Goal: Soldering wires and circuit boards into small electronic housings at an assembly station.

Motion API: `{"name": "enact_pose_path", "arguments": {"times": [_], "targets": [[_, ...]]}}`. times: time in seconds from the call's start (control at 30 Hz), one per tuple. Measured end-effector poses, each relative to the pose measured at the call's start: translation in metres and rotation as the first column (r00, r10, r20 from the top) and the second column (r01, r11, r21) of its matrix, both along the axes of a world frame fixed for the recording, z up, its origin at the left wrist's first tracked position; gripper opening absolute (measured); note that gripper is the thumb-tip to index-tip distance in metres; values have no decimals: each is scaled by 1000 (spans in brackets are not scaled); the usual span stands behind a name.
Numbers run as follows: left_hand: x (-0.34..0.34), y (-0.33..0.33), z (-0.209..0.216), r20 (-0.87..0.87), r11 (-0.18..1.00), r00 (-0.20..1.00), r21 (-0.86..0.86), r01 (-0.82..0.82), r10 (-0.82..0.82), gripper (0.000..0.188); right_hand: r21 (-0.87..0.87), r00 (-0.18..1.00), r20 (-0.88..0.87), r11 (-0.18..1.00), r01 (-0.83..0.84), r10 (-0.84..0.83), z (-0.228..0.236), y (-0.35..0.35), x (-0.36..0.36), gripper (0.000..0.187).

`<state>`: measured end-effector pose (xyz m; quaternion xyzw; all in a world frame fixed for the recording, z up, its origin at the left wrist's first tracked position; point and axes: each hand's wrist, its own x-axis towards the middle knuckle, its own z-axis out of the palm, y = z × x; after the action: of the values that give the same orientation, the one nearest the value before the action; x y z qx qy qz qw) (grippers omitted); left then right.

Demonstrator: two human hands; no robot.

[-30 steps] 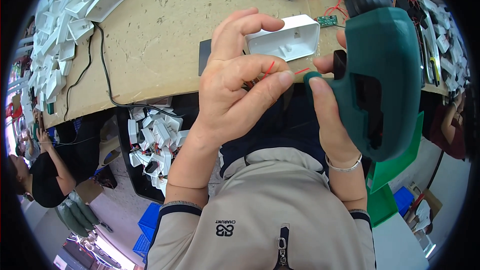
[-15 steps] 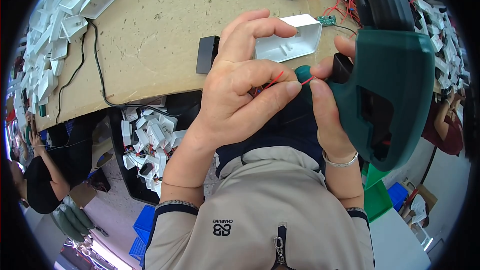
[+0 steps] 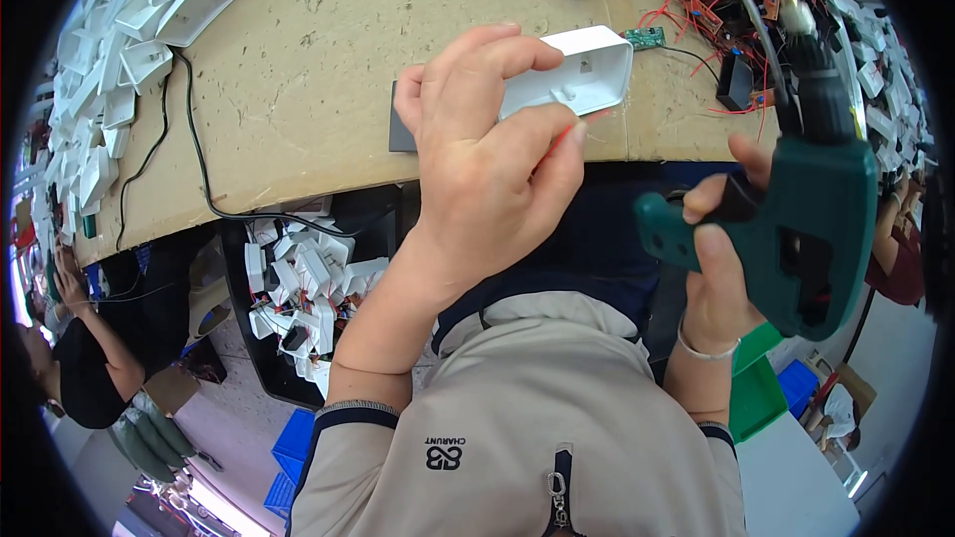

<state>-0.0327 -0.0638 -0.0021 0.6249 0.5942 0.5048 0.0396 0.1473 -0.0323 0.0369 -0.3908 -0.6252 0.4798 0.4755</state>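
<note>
Electronics assembly workshop indicated: worn bench (image 3: 298, 109) littered with circuit boards (image 3: 645, 37) and tangled red wires (image 3: 696, 5); white plastic casings (image 3: 109, 89) heaped at left, more gathered in black bin (image 3: 284, 386) below; green hand tool (image 3: 851, 204) gripped; blue crates (image 3: 291, 443) kept on floor; co-worker (image 3: 95, 373) seen at left, another person (image 3: 900, 244) at right.

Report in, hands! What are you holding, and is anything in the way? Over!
Left hand pinching red wire. Right hand gripping green tool, apart from wire. White box partly hidden behind left hand.
</note>
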Motion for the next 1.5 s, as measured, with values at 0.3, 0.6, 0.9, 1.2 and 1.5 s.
{"name": "enact_pose_path", "arguments": {"times": [0.3,0.6,0.9,1.2,1.5], "targets": [[7,23,-10,-285,966,926,5,-258,248,7,-263,972,205,963,-58,115,1,-36,68,61],[7,29,-16,-300,972,928,-10,-233,219,8,-260,974,170,960,-102,149,-16,-36,82,59],[9,29,-8,-369,956,894,-48,-291,254,5,-500,981,114,863,-79,155,-1,-27,65,55],[11,30,-8,-396,944,876,-62,-325,276,5,-545,973,195,839,2,124,2,-22,59,60],[11,29,-8,-389,945,882,-78,-319,266,5,-510,969,223,860,25,104,8,-16,56,63]]}}
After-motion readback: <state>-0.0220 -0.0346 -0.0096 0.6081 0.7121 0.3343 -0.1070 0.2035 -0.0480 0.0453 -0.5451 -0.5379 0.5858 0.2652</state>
